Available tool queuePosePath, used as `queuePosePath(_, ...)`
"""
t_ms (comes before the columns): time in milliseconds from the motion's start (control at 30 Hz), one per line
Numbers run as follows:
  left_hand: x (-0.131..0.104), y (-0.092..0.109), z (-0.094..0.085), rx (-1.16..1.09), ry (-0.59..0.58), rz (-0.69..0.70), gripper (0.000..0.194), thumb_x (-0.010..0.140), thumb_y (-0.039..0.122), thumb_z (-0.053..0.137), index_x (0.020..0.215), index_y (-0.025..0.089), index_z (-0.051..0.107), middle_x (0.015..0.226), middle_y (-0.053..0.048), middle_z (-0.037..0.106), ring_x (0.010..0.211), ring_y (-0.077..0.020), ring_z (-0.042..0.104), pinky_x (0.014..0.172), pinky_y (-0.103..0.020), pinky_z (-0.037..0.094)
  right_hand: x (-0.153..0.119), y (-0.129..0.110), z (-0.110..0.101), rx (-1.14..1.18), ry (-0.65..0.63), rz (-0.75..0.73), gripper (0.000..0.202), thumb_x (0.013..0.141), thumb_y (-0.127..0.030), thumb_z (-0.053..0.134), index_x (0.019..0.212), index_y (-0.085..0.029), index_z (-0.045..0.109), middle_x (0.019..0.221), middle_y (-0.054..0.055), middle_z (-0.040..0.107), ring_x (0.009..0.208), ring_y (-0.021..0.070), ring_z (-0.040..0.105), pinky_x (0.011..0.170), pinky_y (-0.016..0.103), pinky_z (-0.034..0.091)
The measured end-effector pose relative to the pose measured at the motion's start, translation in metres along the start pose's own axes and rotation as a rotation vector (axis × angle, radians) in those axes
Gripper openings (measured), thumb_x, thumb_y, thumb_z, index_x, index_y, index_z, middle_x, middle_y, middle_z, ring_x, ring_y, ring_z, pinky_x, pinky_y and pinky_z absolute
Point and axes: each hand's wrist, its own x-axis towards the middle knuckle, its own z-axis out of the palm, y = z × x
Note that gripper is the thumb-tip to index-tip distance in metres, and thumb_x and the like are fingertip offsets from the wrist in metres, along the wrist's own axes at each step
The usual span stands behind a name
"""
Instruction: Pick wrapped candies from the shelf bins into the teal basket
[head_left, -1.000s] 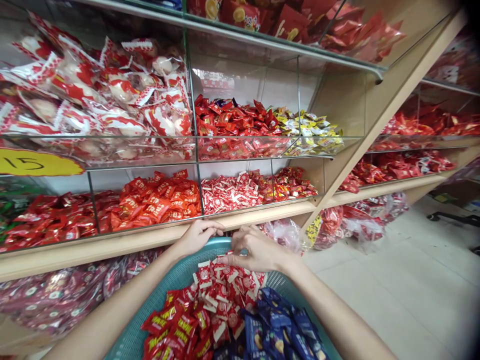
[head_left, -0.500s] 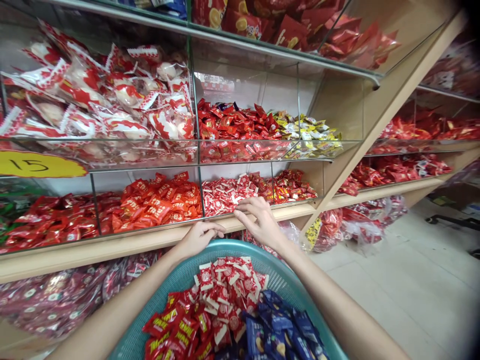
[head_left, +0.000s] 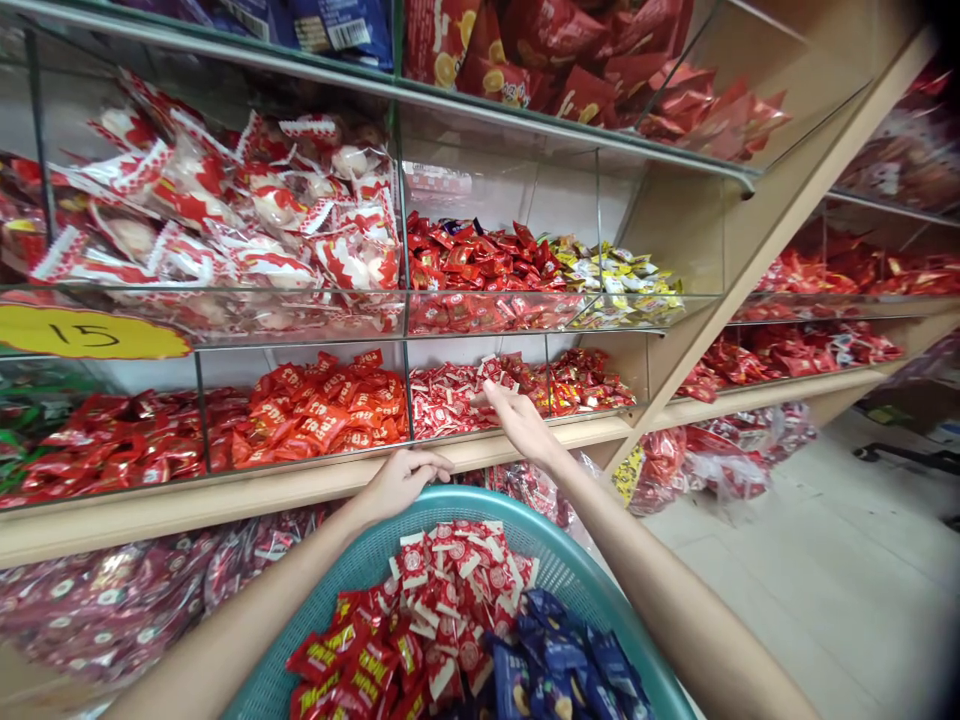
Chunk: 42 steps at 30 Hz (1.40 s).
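My right hand (head_left: 521,422) reaches over the shelf's front edge to the small red-and-white wrapped candies (head_left: 442,402) in the lowest row. Its fingers are stretched out, with the tips partly lost against the wrappers and nothing visibly held. My left hand (head_left: 401,482) lies by the wooden shelf edge (head_left: 300,497), at the far rim of a teal basket (head_left: 559,540). Its fingers are loosely bent, thumb apart, with nothing seen between them. Inside the basket are red-and-white candies (head_left: 457,565), red-and-yellow packets (head_left: 360,655) and dark blue packets (head_left: 562,650).
Glass dividers split the shelves. Orange-red candies (head_left: 319,410) fill the bin to the left, and larger clear-and-red packs (head_left: 262,215) sit above, near a yellow "15" tag (head_left: 90,332). A slanted wooden panel (head_left: 750,270) stands right. Bagged candies (head_left: 720,455) lie below.
My right hand has moved slightly forward, its fingers now straighter and over the candies. My left hand stays at the rim. The shelves appear slightly lower and shifted.
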Motion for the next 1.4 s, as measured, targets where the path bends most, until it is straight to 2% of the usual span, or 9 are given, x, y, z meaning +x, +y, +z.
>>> queuePosePath(133, 0.001, -0.001, 0.0, 0.005, 0.0, -0.017, 0.03, 0.079, 0.017, 0.042, 0.092, 0.012, 0.068, 0.082, -0.007, 0.07, 0.075, -0.0156, 0.062, 0.067, -0.024, 0.046, -0.005, 0.005, -0.002, 0.301, 0.075, 0.085, 0.045, 0.076, -0.056, 0.049, 0.081, -0.015, 0.067, 0.086, 0.006, 0.065, 0.088, 0.0189, 0.058, 0.086, 0.034, 0.041)
queuePosePath(333, 0.0, 0.0, 0.0, 0.01, -0.006, -0.023, 0.03, 0.079, 0.017, 0.041, 0.092, 0.012, 0.068, 0.082, -0.007, 0.07, 0.075, -0.015, 0.062, 0.066, -0.024, 0.046, -0.005, 0.011, 0.01, 0.733, 0.214, 0.264, 0.034, 0.053, -0.039, 0.075, 0.072, -0.015, 0.06, 0.079, 0.002, 0.061, 0.066, 0.0127, 0.059, 0.073, 0.032, 0.051)
queuePosePath(467, 0.0, 0.0, 0.0, 0.009, 0.001, -0.016, 0.03, 0.079, 0.017, 0.042, 0.092, 0.013, 0.068, 0.081, -0.006, 0.07, 0.075, -0.0146, 0.062, 0.066, -0.023, 0.046, -0.011, 0.004, 0.011, 0.834, 0.236, 0.279, 0.033, 0.051, -0.03, 0.077, 0.074, -0.017, 0.058, 0.072, -0.003, 0.057, 0.064, 0.0098, 0.058, 0.074, 0.031, 0.052)
queuePosePath(600, 0.001, 0.001, 0.0, 0.0, -0.003, -0.015, 0.03, 0.079, 0.017, 0.042, 0.093, 0.013, 0.069, 0.081, -0.006, 0.07, 0.072, -0.0141, 0.062, 0.064, -0.022, 0.047, -0.026, -0.007, 0.007, 0.879, 0.12, 0.284, 0.035, 0.057, -0.027, 0.074, 0.089, -0.02, 0.062, 0.075, -0.003, 0.057, 0.071, 0.0096, 0.057, 0.077, 0.031, 0.051)
queuePosePath(833, 0.001, -0.002, 0.001, -0.043, -0.014, 0.005, 0.029, 0.079, 0.017, 0.043, 0.094, 0.012, 0.068, 0.082, -0.006, 0.069, 0.076, -0.0147, 0.062, 0.068, -0.023, 0.047, -0.072, -0.013, -0.002, 0.808, -0.132, 0.475, 0.036, 0.06, -0.028, 0.073, 0.093, -0.02, 0.062, 0.073, -0.002, 0.062, 0.068, 0.0109, 0.06, 0.074, 0.029, 0.049)
queuePosePath(933, 0.001, -0.003, 0.001, -0.033, -0.009, -0.001, 0.029, 0.079, 0.017, 0.044, 0.094, 0.012, 0.068, 0.082, -0.006, 0.069, 0.076, -0.0149, 0.062, 0.068, -0.023, 0.046, -0.095, -0.006, -0.006, 0.684, -0.224, 0.506, 0.036, 0.059, -0.03, 0.074, 0.091, -0.019, 0.061, 0.072, -0.001, 0.063, 0.065, 0.0115, 0.059, 0.069, 0.028, 0.048)
queuePosePath(1067, 0.001, -0.002, 0.001, -0.033, -0.007, -0.009, 0.029, 0.078, 0.017, 0.044, 0.094, 0.012, 0.068, 0.081, -0.006, 0.069, 0.074, -0.0148, 0.062, 0.066, -0.022, 0.046, -0.116, 0.007, -0.01, 0.437, -0.332, 0.522, 0.033, 0.061, -0.035, 0.072, 0.087, -0.018, 0.061, 0.057, -0.004, 0.056, 0.053, 0.0103, 0.051, 0.055, 0.025, 0.041)
queuePosePath(1233, 0.001, 0.001, 0.001, -0.028, -0.006, -0.008, 0.029, 0.078, 0.016, 0.044, 0.093, 0.011, 0.068, 0.08, -0.006, 0.069, 0.072, -0.0142, 0.061, 0.065, -0.022, 0.045, -0.126, 0.014, -0.008, 0.148, -0.325, 0.395, 0.025, 0.066, -0.034, 0.067, 0.085, -0.017, 0.064, 0.058, -0.004, 0.049, 0.051, 0.0091, 0.042, 0.049, 0.022, 0.033)
queuePosePath(1400, 0.0, 0.002, 0.0, -0.014, 0.003, -0.016, 0.029, 0.078, 0.016, 0.044, 0.092, 0.011, 0.068, 0.081, -0.006, 0.07, 0.072, -0.0139, 0.061, 0.065, -0.022, 0.045, -0.13, 0.018, 0.001, -0.051, -0.324, 0.255, 0.016, 0.068, -0.022, 0.065, 0.083, -0.017, 0.065, 0.068, -0.002, 0.05, 0.056, 0.0089, 0.044, 0.053, 0.022, 0.035)
